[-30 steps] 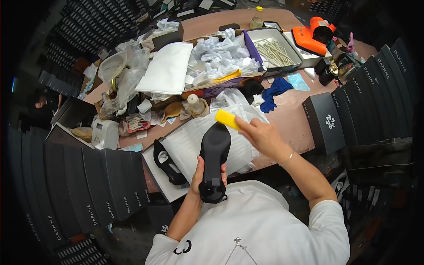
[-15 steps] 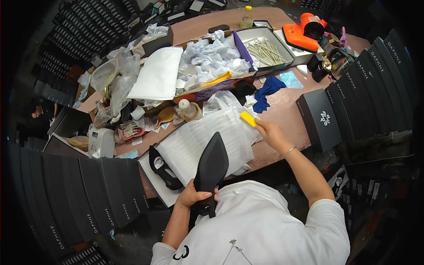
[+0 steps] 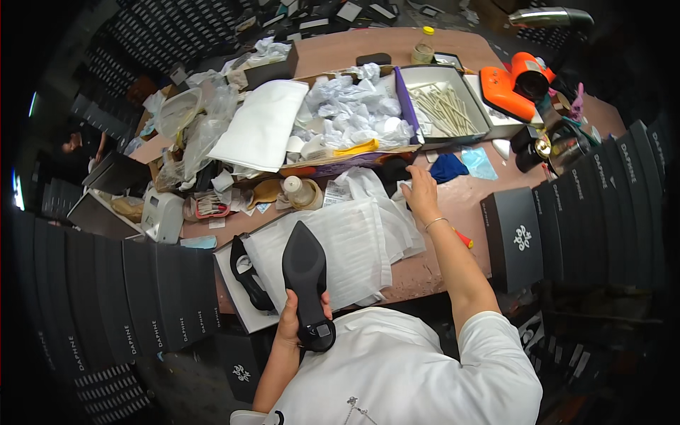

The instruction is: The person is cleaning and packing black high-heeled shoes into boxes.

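In my left hand (image 3: pixel 288 319) is a black pointed-toe shoe (image 3: pixel 304 273), its sole turned up and its toe pointing away from me; the fingers are closed around the rear part. My right hand (image 3: pixel 423 196) reaches over the bench, thumb and fingers apart, beside a dark cloth-like bundle (image 3: pixel 394 170). Whether the fingertips touch the bundle I cannot tell. A second black shoe (image 3: pixel 249 278) lies in an open shoebox (image 3: pixel 241 317), partly under white padded wrapping (image 3: pixel 340 244). By my right forearm, a red handle with a yellow end (image 3: pixel 465 239) sticks out, mostly hidden.
Stacks of dark shoeboxes flank me at left (image 3: pixel 142 290) and right (image 3: pixel 513 237). Behind the wrapping stand a carton of crumpled paper (image 3: pixel 283 170), a tray of pale sticks (image 3: pixel 489 120) and an orange device (image 3: pixel 506 95). A blue cloth (image 3: pixel 448 168) lies near my right hand.
My right hand has let go of the yellow brush and moved forward to the dark bundle. The shoe in my left hand has shifted left and turned more upright, its heel end now showing.
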Demonstrator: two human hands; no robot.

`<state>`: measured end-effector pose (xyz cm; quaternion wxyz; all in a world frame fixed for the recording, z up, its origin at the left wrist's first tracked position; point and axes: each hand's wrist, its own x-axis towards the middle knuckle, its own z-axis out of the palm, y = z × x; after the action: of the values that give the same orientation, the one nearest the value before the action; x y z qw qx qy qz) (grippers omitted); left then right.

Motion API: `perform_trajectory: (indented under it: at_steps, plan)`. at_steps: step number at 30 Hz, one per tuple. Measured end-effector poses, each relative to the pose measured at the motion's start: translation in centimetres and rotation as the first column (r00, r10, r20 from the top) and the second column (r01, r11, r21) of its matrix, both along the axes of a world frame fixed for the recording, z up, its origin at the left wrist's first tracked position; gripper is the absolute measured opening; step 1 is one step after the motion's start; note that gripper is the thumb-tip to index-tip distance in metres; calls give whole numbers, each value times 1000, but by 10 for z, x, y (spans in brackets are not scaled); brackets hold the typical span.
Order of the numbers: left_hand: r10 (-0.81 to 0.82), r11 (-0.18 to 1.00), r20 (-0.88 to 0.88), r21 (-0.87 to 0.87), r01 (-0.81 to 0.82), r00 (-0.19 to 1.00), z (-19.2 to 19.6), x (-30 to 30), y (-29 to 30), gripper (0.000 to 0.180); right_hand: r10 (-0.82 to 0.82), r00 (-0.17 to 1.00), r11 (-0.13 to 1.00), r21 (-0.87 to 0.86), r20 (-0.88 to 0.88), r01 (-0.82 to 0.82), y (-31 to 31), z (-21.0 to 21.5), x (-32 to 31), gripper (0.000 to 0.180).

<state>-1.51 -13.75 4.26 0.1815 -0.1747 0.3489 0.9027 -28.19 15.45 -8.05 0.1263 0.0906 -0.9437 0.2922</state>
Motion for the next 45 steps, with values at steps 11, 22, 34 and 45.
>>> perform_trajectory:
  at_steps: [11,22,34,45]
  plan:
    - [196,964,133,-209,-166,971,-3,-9,20,81,314,947,947,-46,-74,-318,-17,18,-12,41]
    - [73,991,112,-121,-60,991,-8,-49,27,66,18,989,998,59,-149,-10,24,18,-18,41]
    - [16,988,119,-155,2,993,-12,-57,33,65,722,356,689,-668,594,-282,-73,-31,171,40]
    - [28,997,95,-77,-20,995,-20,-45,28,60,466,635,733,-671,616,113,54,65,27,36]
